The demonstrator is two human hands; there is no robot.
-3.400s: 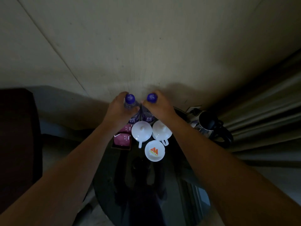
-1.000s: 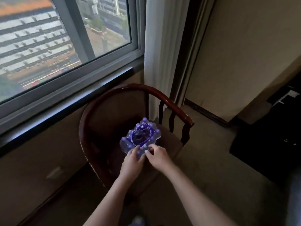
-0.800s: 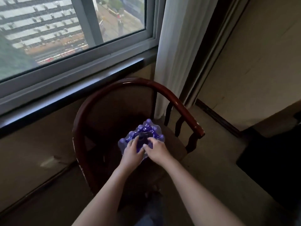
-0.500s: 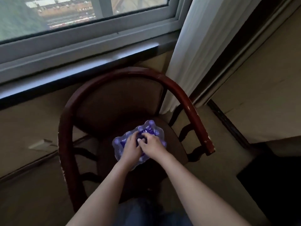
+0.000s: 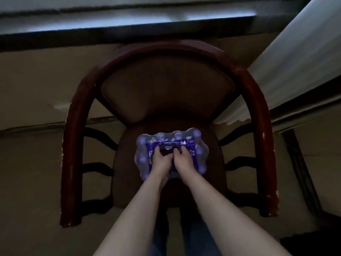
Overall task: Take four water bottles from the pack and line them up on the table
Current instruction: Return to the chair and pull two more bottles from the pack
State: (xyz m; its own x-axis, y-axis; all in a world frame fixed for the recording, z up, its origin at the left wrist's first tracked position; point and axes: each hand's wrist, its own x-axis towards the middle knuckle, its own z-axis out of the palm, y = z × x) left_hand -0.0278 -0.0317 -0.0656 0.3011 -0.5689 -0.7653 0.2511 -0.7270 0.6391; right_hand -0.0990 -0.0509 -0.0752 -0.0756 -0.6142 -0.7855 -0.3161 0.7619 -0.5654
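A shrink-wrapped pack of water bottles (image 5: 197,145) with purple caps and a purple label sits on the seat of a wooden armchair (image 5: 212,174). Both my hands rest on top of the pack, side by side. My left hand (image 5: 161,161) and my right hand (image 5: 182,159) have their fingers curled into a dark torn opening in the middle of the wrap. What the fingertips grip inside the opening is hidden. The table is out of view.
The armchair's curved red-brown back and armrests (image 5: 73,126) ring the seat on three sides. A window sill (image 5: 129,17) runs along the top, a pale curtain (image 5: 295,52) hangs at the right, and carpet (image 5: 36,182) lies around the chair.
The view has swung from the table, where my hands held two bottles, to the chair. Over the last second it tilted down over the pack and both hands moved onto its middle.
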